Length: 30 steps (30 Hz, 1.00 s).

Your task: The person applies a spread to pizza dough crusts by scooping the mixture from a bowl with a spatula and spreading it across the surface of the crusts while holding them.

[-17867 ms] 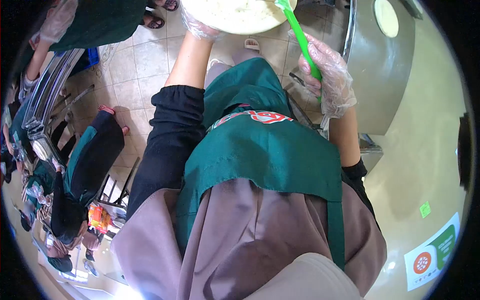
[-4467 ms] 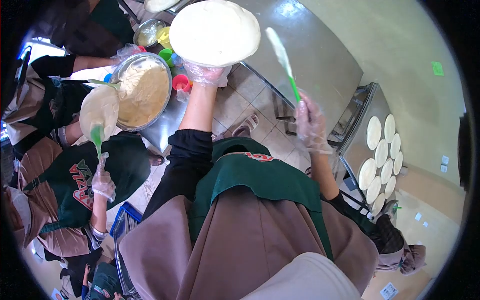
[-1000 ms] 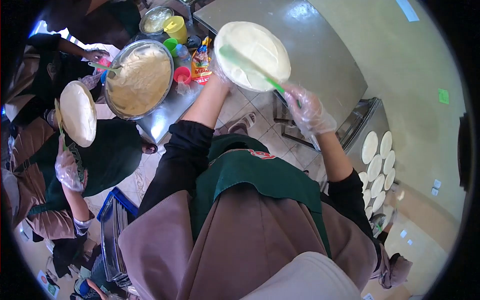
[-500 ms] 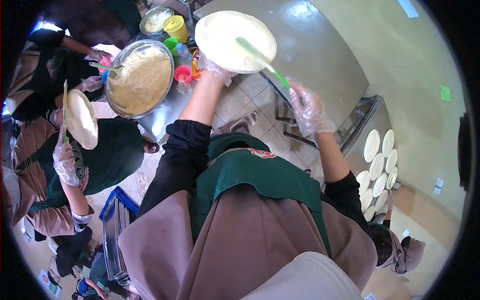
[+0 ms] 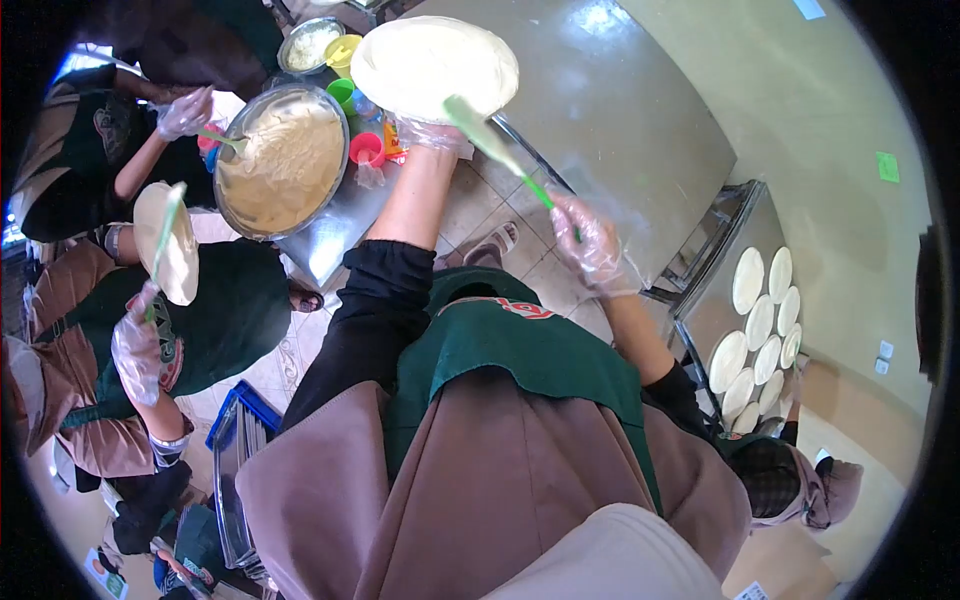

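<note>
My left hand [image 5: 432, 136], in a clear plastic glove, holds up a round disc [image 5: 435, 68] from below. A smooth cream-white layer covers its top, and most of my fingers are hidden beneath it. In my gloved right hand [image 5: 592, 245] is a spatula [image 5: 487, 142] with a green handle and a pale blade. The blade's tip overlaps the disc's near edge; I cannot tell whether it touches. Left of my forearm stands a large metal basin [image 5: 345, 165] of pale, thick mixture.
A co-worker at left holds another coated disc [image 5: 166, 240] and a spatula. Another person's gloved hand [image 5: 186, 112] is at the basin. Cups, including a pink one [image 5: 367, 150], stand beside it. Several white discs [image 5: 760, 322] lie on the right-hand table [image 5: 690, 335]. A metal table [image 5: 640, 130] stands ahead.
My left hand and the disc have moved left and slightly up. The spatula has shifted left and down, toward the disc's near edge. A co-worker's hand has risen beside the basin.
</note>
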{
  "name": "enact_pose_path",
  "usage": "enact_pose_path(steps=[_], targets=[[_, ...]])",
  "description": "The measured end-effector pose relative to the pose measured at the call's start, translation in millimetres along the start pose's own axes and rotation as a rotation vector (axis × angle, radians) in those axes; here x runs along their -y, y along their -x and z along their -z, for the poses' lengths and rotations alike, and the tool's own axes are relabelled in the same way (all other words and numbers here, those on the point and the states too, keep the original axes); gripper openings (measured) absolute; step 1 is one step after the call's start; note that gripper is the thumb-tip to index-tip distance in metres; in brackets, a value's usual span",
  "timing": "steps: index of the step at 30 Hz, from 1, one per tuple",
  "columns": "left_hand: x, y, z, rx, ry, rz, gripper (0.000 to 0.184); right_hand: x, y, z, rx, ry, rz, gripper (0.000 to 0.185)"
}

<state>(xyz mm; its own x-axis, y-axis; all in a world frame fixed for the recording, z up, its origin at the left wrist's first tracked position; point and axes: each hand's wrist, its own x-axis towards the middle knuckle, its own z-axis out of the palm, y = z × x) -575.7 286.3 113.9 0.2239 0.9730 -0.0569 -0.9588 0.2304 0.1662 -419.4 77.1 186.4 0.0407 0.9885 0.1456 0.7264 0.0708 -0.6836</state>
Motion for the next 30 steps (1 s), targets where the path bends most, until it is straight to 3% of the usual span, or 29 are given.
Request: enact_pose_path(steps=[1, 4, 8, 13, 15, 20, 23, 24, 25, 26, 28, 30], targets=[[-2.0, 0.8, 0.5, 0.01, 0.011, 0.01, 0.048, 0.4, 3.0, -2.6, 0.013, -0.022, 0.118, 0.021], [-10.5, 3.0, 3.0, 0.057, 0.034, 0.054, 0.048, 10.4, 6.9, -1.1, 0.003, -0.103, 0.108, 0.02], [-25.2, 8.2, 6.2, 0.127, 0.102, 0.136, 0.048, 15.0, -6.5, 15.9, -0.07, -0.048, -0.292, 0.022], [-17.2, 4.3, 12.6, 0.101, 0.115, 0.184, 0.048, 10.6, -4.9, 2.9, -0.157, 0.131, -0.197, 0.022], [-10.7, 2.1, 16.9, 0.07, 0.111, 0.186, 0.048, 21.4, 11.4, -8.1, -0.04, 0.104, -0.213, 0.022], [-1.1, -7.0, 37.2, -0.012, 0.093, 0.19, 0.049, 38.1, 25.2, -25.7, 0.015, 0.032, -0.107, 0.023], [-0.5, -1.3, 32.6, -0.049, 0.087, 0.19, 0.049, 37.5, 23.0, -12.8, -0.09, -0.011, -0.176, 0.02], [-6.2, 2.3, 32.4, 0.03, 0.332, 0.265, 0.049, 30.8, 22.1, -12.0, -0.095, -0.002, -0.177, 0.02], [-9.3, 5.0, 27.9, 0.11, 0.576, 0.339, 0.05, 18.4, 22.2, -10.1, -0.175, -0.04, -0.327, 0.019], [-7.2, 4.9, 28.0, 0.115, 0.581, 0.344, 0.05, 5.6, 22.3, -10.2, -0.257, -0.08, -0.475, 0.018], [1.3, 4.9, 27.9, 0.164, 0.336, 0.284, 0.049, -18.5, 20.2, -15.1, -0.387, -0.186, -0.469, 0.018], [16.4, 4.0, 27.2, 0.164, 0.396, 0.278, 0.049, -36.1, 16.6, -13.5, -0.454, -0.112, -0.356, 0.017]])
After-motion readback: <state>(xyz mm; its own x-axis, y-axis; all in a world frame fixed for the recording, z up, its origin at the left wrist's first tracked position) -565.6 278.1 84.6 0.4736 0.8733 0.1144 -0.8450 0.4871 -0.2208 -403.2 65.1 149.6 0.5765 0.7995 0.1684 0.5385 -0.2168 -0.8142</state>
